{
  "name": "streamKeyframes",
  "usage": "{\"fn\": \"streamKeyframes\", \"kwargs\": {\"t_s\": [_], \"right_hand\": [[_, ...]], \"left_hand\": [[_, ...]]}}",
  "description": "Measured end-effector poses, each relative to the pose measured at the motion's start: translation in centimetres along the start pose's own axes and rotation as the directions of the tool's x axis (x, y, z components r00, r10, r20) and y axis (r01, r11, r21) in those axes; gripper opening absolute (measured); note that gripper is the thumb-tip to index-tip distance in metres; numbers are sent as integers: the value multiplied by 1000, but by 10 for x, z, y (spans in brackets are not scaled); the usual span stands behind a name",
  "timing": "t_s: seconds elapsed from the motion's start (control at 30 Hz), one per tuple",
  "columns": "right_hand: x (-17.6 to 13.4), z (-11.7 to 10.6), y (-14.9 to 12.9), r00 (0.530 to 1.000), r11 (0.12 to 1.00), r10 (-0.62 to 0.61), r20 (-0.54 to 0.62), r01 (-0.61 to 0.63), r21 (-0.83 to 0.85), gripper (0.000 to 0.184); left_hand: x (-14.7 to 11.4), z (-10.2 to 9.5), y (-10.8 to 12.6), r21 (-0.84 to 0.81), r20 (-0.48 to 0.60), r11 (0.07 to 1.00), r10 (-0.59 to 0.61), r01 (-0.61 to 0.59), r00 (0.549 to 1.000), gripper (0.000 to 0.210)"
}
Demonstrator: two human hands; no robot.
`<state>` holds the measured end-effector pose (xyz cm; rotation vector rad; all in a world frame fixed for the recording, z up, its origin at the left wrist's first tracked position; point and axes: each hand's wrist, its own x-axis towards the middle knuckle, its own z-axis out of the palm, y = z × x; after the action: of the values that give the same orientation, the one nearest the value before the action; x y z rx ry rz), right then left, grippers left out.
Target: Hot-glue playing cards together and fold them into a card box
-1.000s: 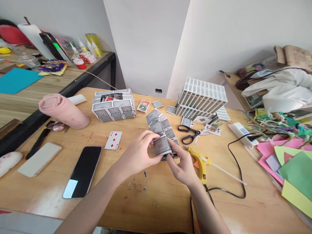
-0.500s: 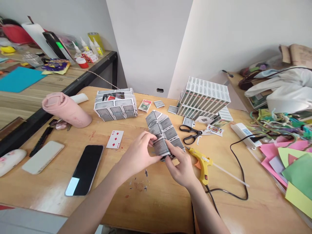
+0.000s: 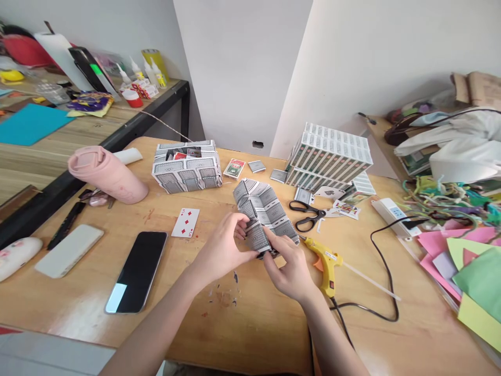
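Observation:
Between my hands is a box-like piece built from playing cards [image 3: 274, 213], their grey patterned backs showing, its long sides folded up around a trough. My left hand [image 3: 223, 241] grips its near left side, fingers behind the wall and thumb at the bottom corner. With thumb and forefinger, my right hand [image 3: 288, 263] pinches the near end of that same wall. The underside of the piece is hidden. Right of it lie black-handled scissors [image 3: 306, 215] and a yellow glue gun [image 3: 327, 263] with a clear glue stick in its back.
A finished-looking card box [image 3: 188, 172] holds cards at the back left. Stacked card packs [image 3: 329, 156] stand at the back right. A pink tumbler [image 3: 107, 175], a phone [image 3: 136, 271] and a three of diamonds [image 3: 185, 222] lie left. The glue gun's cord runs to a power strip [image 3: 391, 216].
The left wall of the card piece has tilted slightly outward, showing more of the trough inside. Both hands keep their grip and have barely moved.

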<state>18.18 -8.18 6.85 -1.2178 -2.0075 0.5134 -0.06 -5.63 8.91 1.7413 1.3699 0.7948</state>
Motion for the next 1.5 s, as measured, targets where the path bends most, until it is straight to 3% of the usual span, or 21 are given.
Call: {"fn": "streamKeyframes", "kwargs": {"t_s": [0.57, 1.17, 1.5], "right_hand": [[1, -4, 0, 1000, 1000, -18, -7, 18, 6, 42], [0, -4, 2, 1000, 1000, -14, -21, 14, 23, 44], [0, -2, 2, 1000, 999, -25, -10, 25, 20, 43]], "left_hand": [[2, 1, 1, 23, 17, 1000, 15, -16, 1000, 41], [3, 3, 0, 8, 21, 1000, 12, -13, 1000, 50], [1, 5, -2, -74, 25, 997, -19, 21, 1000, 50]]}}
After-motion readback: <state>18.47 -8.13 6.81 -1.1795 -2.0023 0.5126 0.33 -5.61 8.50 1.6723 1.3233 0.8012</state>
